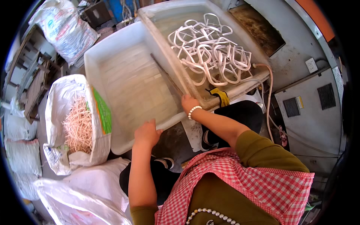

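White plastic is forming the left tub (96,71), where a thin stick (164,69) is slanting toward the right hand (189,103); the left hand (147,134) is lying at the near rim (171,123). Whether either is grasping, I cannot tell. Slow stick strokes would probably be limiting splashes.

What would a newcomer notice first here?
Probably the tangle of white loops in the right tub, upper centre-right, then the pink strands in the open sack on the left. The yellow glove stands out at the right tub's near edge; the left hand is at the left tub's near rim, the right hand where the tubs meet.
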Demonstrator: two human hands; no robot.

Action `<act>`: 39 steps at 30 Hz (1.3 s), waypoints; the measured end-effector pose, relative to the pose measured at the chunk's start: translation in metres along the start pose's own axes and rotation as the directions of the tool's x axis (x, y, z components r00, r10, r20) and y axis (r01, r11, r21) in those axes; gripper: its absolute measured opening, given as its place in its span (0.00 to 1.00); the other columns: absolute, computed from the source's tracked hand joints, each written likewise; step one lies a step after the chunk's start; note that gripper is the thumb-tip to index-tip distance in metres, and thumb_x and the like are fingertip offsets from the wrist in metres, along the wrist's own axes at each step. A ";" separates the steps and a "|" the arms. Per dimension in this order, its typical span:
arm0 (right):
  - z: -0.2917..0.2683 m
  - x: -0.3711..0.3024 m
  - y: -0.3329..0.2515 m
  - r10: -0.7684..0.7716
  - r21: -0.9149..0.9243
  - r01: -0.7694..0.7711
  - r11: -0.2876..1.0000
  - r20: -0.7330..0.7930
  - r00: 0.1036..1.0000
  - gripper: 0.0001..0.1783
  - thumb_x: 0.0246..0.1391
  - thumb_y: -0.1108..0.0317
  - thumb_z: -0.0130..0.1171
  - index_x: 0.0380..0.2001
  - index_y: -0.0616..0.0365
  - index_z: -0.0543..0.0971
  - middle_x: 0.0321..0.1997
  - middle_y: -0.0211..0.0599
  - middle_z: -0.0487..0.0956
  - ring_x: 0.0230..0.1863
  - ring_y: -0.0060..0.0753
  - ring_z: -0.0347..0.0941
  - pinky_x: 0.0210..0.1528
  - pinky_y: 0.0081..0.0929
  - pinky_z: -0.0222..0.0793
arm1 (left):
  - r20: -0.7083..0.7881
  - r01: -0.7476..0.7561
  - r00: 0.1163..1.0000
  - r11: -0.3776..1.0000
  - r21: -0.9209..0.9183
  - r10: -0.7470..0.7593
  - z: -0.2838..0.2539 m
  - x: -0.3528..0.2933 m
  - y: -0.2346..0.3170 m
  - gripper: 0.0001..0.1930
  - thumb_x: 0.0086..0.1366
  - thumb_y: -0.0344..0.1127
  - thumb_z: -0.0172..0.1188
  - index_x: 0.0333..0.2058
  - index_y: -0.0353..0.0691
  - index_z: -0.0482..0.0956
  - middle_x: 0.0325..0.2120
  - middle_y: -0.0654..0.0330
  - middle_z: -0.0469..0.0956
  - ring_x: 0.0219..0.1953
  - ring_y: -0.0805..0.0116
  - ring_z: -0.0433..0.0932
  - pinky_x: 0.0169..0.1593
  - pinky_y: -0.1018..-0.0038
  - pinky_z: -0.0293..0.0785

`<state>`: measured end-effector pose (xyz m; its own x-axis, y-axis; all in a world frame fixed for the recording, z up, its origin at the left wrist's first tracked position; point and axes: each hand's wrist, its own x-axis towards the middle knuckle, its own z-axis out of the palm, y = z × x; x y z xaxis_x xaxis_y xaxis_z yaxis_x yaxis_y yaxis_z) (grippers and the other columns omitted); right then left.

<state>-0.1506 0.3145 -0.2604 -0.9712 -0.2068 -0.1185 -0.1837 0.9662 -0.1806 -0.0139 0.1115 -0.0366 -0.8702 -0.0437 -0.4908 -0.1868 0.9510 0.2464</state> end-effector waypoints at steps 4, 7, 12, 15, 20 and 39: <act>0.004 0.001 -0.033 0.137 0.007 -0.137 0.991 0.054 0.989 0.12 0.57 0.67 0.42 0.37 0.62 0.72 0.34 0.56 0.79 0.35 0.50 0.79 0.36 0.41 0.75 | -0.155 -0.107 0.984 0.988 -0.108 0.089 -0.008 0.007 0.004 0.27 0.58 0.44 0.59 0.54 0.40 0.68 0.45 0.48 0.74 0.47 0.49 0.73 0.49 0.59 0.70; 0.028 0.020 0.003 -0.030 -0.168 0.025 0.985 -0.028 0.999 0.11 0.55 0.67 0.46 0.36 0.63 0.74 0.30 0.47 0.78 0.29 0.45 0.78 0.29 0.42 0.74 | -0.115 -0.151 0.984 0.984 -0.094 0.140 -0.020 0.017 0.021 0.26 0.58 0.44 0.59 0.54 0.40 0.68 0.45 0.46 0.74 0.48 0.48 0.73 0.49 0.59 0.70; -0.048 -0.007 -0.040 -0.119 -0.171 0.133 0.976 0.090 0.989 0.14 0.57 0.69 0.43 0.40 0.65 0.74 0.38 0.51 0.79 0.39 0.47 0.78 0.35 0.43 0.75 | -0.088 -0.111 0.991 0.988 -0.106 0.102 -0.018 0.010 0.009 0.26 0.59 0.42 0.59 0.54 0.38 0.67 0.46 0.44 0.73 0.48 0.46 0.72 0.51 0.59 0.69; -0.082 -0.002 -0.030 0.055 0.035 -0.062 0.997 0.161 0.985 0.14 0.53 0.68 0.46 0.41 0.64 0.74 0.39 0.54 0.79 0.42 0.53 0.77 0.41 0.42 0.73 | -0.161 -0.182 0.974 0.976 -0.120 0.162 -0.013 0.015 0.002 0.25 0.58 0.41 0.60 0.52 0.38 0.68 0.44 0.45 0.73 0.47 0.47 0.73 0.48 0.58 0.71; -0.198 0.023 0.030 -0.171 0.133 0.156 0.979 0.110 0.979 0.14 0.51 0.63 0.51 0.35 0.62 0.76 0.38 0.56 0.78 0.39 0.54 0.76 0.43 0.42 0.71 | -0.125 -0.131 0.986 0.979 -0.159 0.112 -0.022 0.012 0.003 0.27 0.58 0.42 0.60 0.54 0.36 0.67 0.47 0.42 0.72 0.51 0.46 0.70 0.53 0.60 0.67; -0.382 -0.157 0.193 0.179 -0.241 -0.204 0.949 -0.122 0.976 0.09 0.47 0.66 0.52 0.29 0.56 0.79 0.28 0.49 0.78 0.37 0.52 0.75 0.41 0.44 0.71 | -0.081 -0.122 0.990 0.985 -0.124 0.113 -0.017 0.012 0.007 0.27 0.59 0.42 0.58 0.55 0.38 0.67 0.47 0.45 0.73 0.53 0.50 0.70 0.54 0.60 0.67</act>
<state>-0.0919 0.5925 0.0962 -0.9995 -0.0104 -0.0293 -0.0130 0.9960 0.0883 -0.0331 0.1121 -0.0267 -0.9196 0.0393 -0.3909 -0.1342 0.9037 0.4066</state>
